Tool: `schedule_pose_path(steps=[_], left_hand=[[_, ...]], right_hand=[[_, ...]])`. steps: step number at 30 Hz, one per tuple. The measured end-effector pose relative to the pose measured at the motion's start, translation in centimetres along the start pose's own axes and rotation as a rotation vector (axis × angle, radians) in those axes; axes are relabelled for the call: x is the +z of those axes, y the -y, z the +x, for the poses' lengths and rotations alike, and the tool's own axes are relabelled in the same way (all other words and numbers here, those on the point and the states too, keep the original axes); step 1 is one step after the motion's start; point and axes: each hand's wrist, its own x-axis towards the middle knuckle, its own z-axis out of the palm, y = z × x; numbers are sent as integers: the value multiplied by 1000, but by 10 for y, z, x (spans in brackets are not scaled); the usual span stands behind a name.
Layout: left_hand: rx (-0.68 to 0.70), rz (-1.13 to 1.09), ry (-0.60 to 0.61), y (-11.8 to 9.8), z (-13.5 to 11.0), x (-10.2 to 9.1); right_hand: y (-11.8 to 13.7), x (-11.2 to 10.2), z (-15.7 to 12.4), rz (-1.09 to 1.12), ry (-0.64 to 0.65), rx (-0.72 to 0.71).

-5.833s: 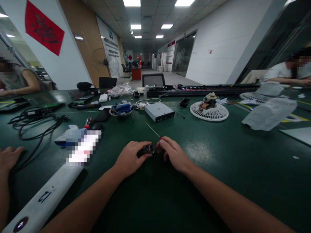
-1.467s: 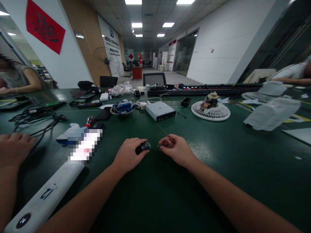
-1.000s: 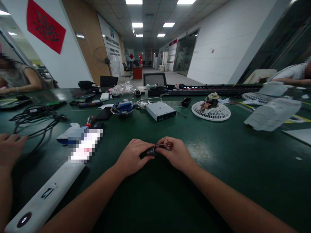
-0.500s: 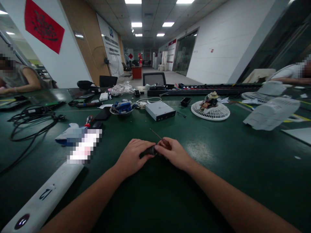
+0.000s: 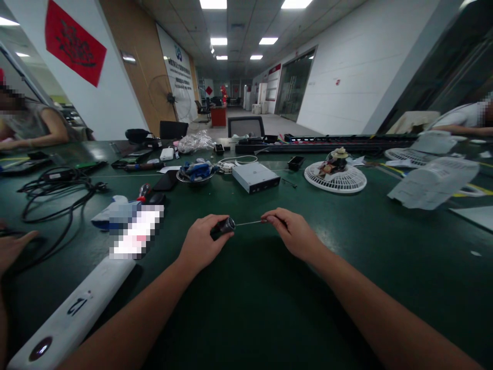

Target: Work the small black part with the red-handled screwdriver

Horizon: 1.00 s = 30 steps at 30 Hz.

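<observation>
Long office corridor runs away from us under ceiling lights, with a red banner on the far left wall, and our green workbench fills the near part of the view. A seated person works at the far left of the bench, another person at the far right, and a third person's hand lies at the near left edge.

Across the bench sit a grey plastic fan housing, a white fan grille, a flat optical drive, a metal bowl of blue parts, and a coil of black cable. A white bar lies near our left arm.

Our forearms now angle inward from the near edge, and our hands have drawn apart compared with a moment ago, when they met over the work. Our left hand curls around a small black cylinder, its metal-rimmed end facing right. Our right hand pinches the end of a thin steel shaft, which spans the gap, its tip at the cylinder's mouth, above the bench.
</observation>
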Motion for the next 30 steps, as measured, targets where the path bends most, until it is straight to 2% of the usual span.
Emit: schedule_pose_path(steps=[5, 9, 12, 14, 17, 21, 26, 30], left_hand=[[34, 1, 41, -1, -1, 1], [49, 5, 38, 0, -2, 1], [71, 9, 49, 0, -2, 1], [88, 13, 58, 0, -2, 1], [102, 18, 62, -1, -3, 1], [129, 32, 78, -2, -3, 1], [119, 25, 86, -1, -2, 2], [130, 28, 94, -1, -2, 3]], right_hand=[[6, 3, -2, -56, -35, -16], [11, 1, -3, -11, -9, 6], [12, 0, -3, -71, -45, 28], [13, -1, -3, -108, -18, 39], [13, -1, -3, -67, 41, 45], [13, 1, -3, -67, -9, 50], [14, 1, -3, -16, 52, 81], [13, 2, -3, -32, 17, 125]])
